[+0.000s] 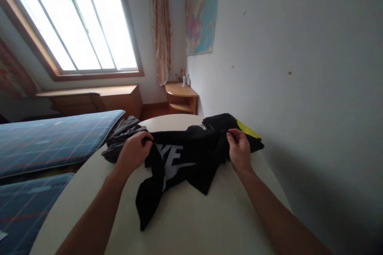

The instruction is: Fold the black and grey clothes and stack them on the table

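Forearms (97,207): behind left fingers (149,136), right fingers (231,137)
Black shirt (203,147): pinched, stretched between both
Shirt grip: upper edge; likely light, floppy

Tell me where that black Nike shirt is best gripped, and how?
Probably pinch the black Nike shirt at both ends of its far edge, one hand from each side. The left hand and right hand grip there: that edge runs nearly straight; the near cloth falls loosely.

Left hand (134,151) and right hand (240,150) bare; left forearm (97,207) and right forearm (273,207) likewise bare, tapering.
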Demonstrator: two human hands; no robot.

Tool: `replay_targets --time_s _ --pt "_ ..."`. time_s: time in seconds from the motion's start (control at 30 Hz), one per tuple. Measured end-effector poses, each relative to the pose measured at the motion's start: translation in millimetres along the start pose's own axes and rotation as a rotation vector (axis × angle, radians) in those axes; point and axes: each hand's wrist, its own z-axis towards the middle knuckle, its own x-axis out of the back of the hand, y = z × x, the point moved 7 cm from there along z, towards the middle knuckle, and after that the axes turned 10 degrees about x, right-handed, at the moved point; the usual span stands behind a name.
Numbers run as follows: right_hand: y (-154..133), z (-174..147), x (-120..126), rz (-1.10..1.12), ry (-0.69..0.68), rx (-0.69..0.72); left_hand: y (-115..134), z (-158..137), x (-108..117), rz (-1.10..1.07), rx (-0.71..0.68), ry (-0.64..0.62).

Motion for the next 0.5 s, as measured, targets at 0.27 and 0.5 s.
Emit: replay_targets --time_s 0.27,0.5 --pt "-9.9 -8.4 -23.7 -0.02 -0.389 0.163 -26.7 -1.3 -10.6 0.231 0.17 -0.043" --pt "-15.4 -25.5 -27.2 -0.485 -0.544 0.252 -23.6 -20.2 -40.5 0.421 0.282 -0.317"
